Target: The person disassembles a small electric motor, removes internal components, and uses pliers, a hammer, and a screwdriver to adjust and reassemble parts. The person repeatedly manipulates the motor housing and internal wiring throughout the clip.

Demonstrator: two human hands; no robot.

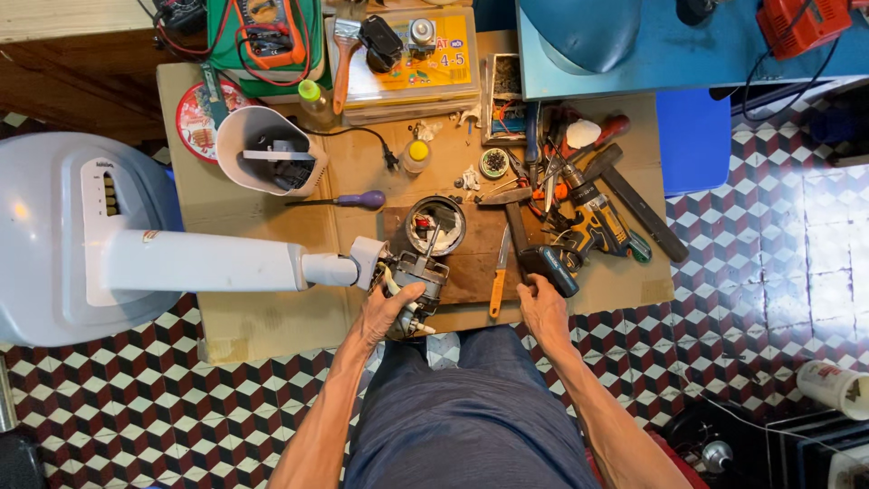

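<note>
A white pedestal fan lies on its side, its pole running right to a bare fan motor at the front edge of a wooden block. My left hand grips the motor from below. My right hand is closed on the black handle of a hammer resting on the block. An orange-handled knife lies between my hands. Behind the motor sits a round black motor cover with white inside.
A low cardboard-covered table holds a purple-handled screwdriver, a white fan housing, a cordless drill, loose pliers and screwdrivers, a multimeter and a paintbrush. The grey fan base is at left. A blue table stands behind.
</note>
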